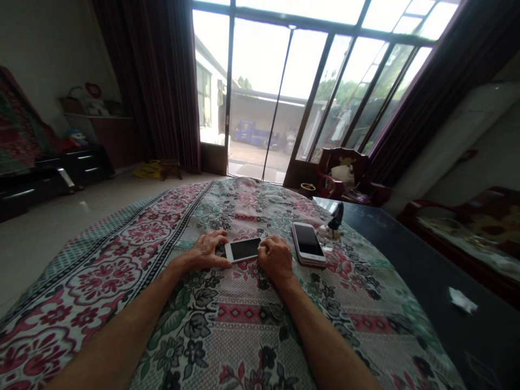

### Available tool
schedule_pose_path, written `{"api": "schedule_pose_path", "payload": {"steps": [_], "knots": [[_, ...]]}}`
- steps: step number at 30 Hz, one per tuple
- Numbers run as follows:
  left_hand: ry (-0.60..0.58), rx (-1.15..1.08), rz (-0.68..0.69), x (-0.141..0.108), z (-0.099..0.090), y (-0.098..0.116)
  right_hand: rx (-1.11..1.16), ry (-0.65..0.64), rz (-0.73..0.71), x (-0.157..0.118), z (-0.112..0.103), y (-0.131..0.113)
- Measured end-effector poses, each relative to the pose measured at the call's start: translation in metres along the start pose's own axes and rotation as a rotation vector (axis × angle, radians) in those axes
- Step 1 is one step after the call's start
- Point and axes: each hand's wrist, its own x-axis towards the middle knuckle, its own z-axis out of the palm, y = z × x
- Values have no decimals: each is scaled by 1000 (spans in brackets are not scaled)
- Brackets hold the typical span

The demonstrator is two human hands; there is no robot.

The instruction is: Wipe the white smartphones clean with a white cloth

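A white smartphone (242,249) lies flat, screen up, on a floral quilted bedcover (239,317), and is bracketed by both hands near the middle of the view. The left hand (206,251) is half open, its fingers (215,238) curved toward the phone's left end. The right hand (276,259) is more closed and arched over the phone's right end. Contact is seen at the phone's ends, but whether it is actually gripped cannot be told. Both forearms run in from the near edge, the left forearm (122,333) slanting in from the near left and the right forearm (329,341) from the near right, and they appear to rest low over the cover.

Slippage is judged the main risk: the soft, uneven cover gives the phone a poor footing, so uneven pressure could tilt or skid it. A second smartphone (307,244), in a pale pink-toned case, lies just beside the right hand — a sideways movement of that hand could knock it. Farther right, a small glass ornament (328,236) stands close to that phone and could be toppled by the same knock.
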Motion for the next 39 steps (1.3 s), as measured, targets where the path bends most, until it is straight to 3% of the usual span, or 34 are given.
{"api": "schedule_pose_path", "payload": {"steps": [7, 14, 16, 21, 24, 29, 39], "knots": [[75, 52, -6, -1, 8, 18, 51, -58, -111, 1, 3, -2], [84, 54, 149, -2, 11, 19, 191, -191, -299, 7, 2, 4], [82, 44, 176, -2, 11, 17, 201, -175, -277, 6, 2, 3], [83, 39, 182, 0, 15, 15, 57, -61, -33, 1, 1, -4], [67, 36, 173, 0, 17, 17, 13, -62, -18, -2, 1, -6], [59, 31, 139, -1, 15, 25, 76, -95, -117, 4, 8, -7], [158, 88, 19, 1, 22, 29, 158, -228, -404, 36, 29, -13]]}}
